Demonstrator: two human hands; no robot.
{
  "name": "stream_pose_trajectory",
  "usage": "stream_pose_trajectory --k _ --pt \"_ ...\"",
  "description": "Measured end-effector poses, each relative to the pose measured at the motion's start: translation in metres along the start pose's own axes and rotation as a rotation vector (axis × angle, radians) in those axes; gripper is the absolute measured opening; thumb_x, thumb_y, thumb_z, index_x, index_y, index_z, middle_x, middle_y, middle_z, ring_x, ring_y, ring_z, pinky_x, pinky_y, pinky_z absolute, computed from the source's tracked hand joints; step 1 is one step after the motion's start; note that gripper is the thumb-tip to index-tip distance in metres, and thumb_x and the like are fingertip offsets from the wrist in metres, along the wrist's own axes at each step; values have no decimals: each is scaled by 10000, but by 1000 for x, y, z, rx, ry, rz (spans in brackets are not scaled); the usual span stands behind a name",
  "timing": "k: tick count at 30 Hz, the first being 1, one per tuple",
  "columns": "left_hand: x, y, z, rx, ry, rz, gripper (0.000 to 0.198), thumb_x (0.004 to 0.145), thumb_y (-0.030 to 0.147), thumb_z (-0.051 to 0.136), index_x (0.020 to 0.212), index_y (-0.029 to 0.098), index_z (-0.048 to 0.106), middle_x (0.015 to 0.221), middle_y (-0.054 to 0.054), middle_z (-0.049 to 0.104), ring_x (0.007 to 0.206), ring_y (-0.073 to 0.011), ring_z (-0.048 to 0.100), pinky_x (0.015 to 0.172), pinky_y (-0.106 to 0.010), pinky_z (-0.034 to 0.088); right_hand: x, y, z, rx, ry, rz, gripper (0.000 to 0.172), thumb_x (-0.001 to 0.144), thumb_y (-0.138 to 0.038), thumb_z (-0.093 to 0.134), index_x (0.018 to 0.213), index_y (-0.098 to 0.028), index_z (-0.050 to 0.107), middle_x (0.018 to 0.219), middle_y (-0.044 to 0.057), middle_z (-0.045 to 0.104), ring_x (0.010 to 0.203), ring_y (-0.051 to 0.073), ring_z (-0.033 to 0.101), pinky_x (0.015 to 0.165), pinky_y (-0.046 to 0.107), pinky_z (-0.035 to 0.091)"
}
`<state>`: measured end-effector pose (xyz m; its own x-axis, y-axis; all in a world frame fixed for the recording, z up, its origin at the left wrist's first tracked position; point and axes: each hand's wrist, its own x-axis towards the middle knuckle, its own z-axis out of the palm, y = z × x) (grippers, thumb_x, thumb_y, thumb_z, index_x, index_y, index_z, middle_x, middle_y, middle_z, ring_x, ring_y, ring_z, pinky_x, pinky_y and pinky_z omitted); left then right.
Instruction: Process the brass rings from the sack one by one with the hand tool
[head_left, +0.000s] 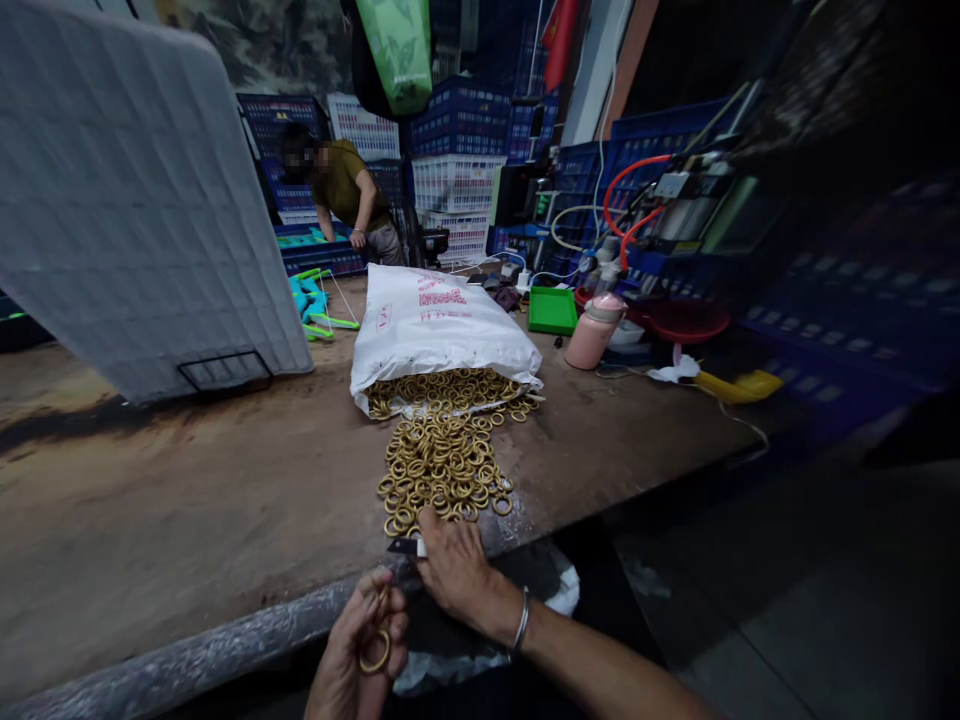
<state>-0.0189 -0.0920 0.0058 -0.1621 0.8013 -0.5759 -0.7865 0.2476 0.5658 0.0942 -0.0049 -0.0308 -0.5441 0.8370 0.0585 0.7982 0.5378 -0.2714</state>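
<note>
My left hand (360, 640) is closed just below the table edge, with a gold-coloured ring (375, 652) hanging in its curled fingers. More of what is between the fingertips is too small to make out. My right hand (454, 560) is at the table's front edge, shut on a small knife (406, 547) whose dark blade points left. Its fingers reach the near side of a heap of gold-coloured rings (435, 460); whether they touch one is hidden. The heap spills out of the mouth of a white woven sack (446, 325) lying on the table.
A large white ribbed panel (142, 200) stands on the left of the table (247, 500). Right of the sack are a green tray (553, 310), a pink bottle (595, 332) and a red bowl (688, 320). A plastic bag (562, 585) hangs below the edge. Another person (349, 190) bends over crates behind.
</note>
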Motion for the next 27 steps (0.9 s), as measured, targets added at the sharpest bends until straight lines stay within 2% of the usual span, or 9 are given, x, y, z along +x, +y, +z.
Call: stream_pose_trajectory --k 4,7,9,13,15,18,20,24,27 --pt "7 5 -4 -32 56 -26 186 540 220 737 677 148 633 718 -36 647 624 -136 585 500 -211 450 0 0 -8 77 20 13 300 745 -235 456 1029 -171 385 837 72 567 792 224 508 670 305 311" --pt "11 7 -1 14 95 16 210 536 241 747 675 156 614 736 -32 652 669 -152 599 497 -212 452 2 1 -14 154 23 -1 266 714 -179 454 976 -185 410 813 44 571 744 192 512 635 272 294" --pt "13 5 3 86 97 67 261 531 284 753 704 164 599 692 -16 640 626 -139 589 460 -197 433 3 4 -20 223 10 2 266 677 -124 450 933 -195 428 766 18 570 695 166 513 602 249 282" --pt "22 -4 8 288 94 241 397 551 392 726 851 188 566 528 55 550 423 -75 459 342 -148 322 2 9 -33 429 19 -17 252 664 -93 461 884 -214 446 722 -16 563 655 128 514 582 210 291" --pt "26 -8 9 401 63 263 388 606 444 670 873 188 554 450 88 470 352 -52 362 317 -140 270 0 10 -39 524 18 -72 204 691 -110 470 864 -218 456 716 -21 560 653 118 514 590 198 304" --pt "29 -11 12 514 -23 247 309 648 448 630 750 168 550 428 105 380 343 -29 282 330 -134 228 -4 11 -43 632 -28 -135 103 733 -152 475 817 -212 474 700 -27 547 641 106 500 592 192 315" --pt "28 -11 14 537 -50 261 294 657 436 626 669 159 526 453 100 363 370 -24 274 350 -131 218 -4 10 -43 723 -46 -114 29 759 -211 482 787 -202 479 685 -33 523 629 97 475 581 188 315" --pt "28 -14 17 542 15 294 295 667 452 605 682 167 528 476 91 371 390 -36 282 366 -141 223 -4 9 -39 982 -74 49 194 810 -359 436 746 -179 467 618 -42 454 577 84 408 542 185 314" --pt "27 -16 21 570 19 368 295 667 448 605 664 158 553 504 64 441 415 -49 319 387 -155 258 -5 9 -36 1162 -183 136 292 834 -418 372 695 -172 446 551 -48 428 504 73 376 500 184 308"
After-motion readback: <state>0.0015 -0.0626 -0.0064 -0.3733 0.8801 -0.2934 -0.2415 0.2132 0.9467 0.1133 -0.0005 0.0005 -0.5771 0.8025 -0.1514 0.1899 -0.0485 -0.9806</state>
